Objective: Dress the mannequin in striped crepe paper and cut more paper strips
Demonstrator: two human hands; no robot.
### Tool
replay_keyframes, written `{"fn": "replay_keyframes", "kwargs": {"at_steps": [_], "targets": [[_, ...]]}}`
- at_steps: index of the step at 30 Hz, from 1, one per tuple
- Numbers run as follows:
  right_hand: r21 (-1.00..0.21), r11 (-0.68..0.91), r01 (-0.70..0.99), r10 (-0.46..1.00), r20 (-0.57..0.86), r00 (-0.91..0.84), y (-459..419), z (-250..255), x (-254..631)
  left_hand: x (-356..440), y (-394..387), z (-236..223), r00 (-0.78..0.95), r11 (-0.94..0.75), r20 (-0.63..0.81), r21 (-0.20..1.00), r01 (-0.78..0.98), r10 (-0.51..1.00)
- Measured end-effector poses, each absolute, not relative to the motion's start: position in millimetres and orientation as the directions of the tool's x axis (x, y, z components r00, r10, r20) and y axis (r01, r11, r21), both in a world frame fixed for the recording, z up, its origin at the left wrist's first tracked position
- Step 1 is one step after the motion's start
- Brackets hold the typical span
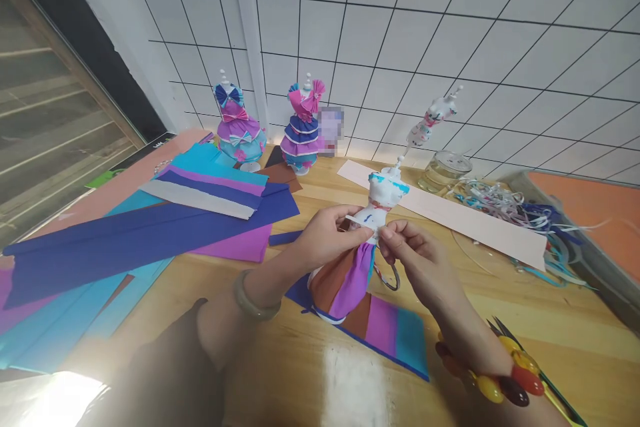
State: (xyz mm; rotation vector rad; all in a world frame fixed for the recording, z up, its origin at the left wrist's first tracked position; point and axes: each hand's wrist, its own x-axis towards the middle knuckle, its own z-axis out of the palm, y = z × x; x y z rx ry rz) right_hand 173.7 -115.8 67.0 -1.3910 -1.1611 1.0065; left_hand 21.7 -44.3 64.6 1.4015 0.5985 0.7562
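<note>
A small white dress form point(387, 192) with blue trim at the bust stands in front of me, leaning slightly. Around its lower part hangs a gathered paper skirt point(356, 282) in brown, purple and blue. My left hand point(333, 235) is closed around the form's waist, thumb across the front; a small white flap shows by its fingers. On the other side, my right hand point(413, 247) pinches the skirt's top edge at the waist, partly hiding it. Beneath the skirt lies a striped paper strip point(407, 339) in brown, purple and blue. A thin cord loop point(394, 278) hangs beside my right hand.
Coloured paper sheets point(150, 240) are piled at the left. Two dressed forms point(241, 137) stand by the tiled wall, and a bare form point(433, 121) leans further right. A glass jar point(444, 172), tangled ribbons point(505, 203), a pale paper strip point(475, 223) and scissors point(540, 373) lie rightward.
</note>
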Motion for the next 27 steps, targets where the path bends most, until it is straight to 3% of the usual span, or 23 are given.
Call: {"fn": "replay_keyframes", "kwargs": {"at_steps": [8, 15, 27], "targets": [[-0.988, -0.026, 0.151, 0.983, 0.002, 0.184, -115.6, 66.2, 175.0, 18.0, -40.3, 62.4, 0.684, -0.077, 0.102, 0.995, -0.067, 0.723], [-0.988, -0.017, 0.154, 0.984, 0.011, 0.176, -115.8, 65.8, 176.2, 16.4, -39.9, 65.3, 0.718, -0.047, 0.104, 0.994, -0.100, 0.688], [-0.982, -0.013, 0.186, 0.977, 0.027, 0.214, -116.8, 67.9, 170.3, 22.7, -40.3, 57.8, 0.649, -0.072, 0.152, 0.986, -0.150, 0.746]]}}
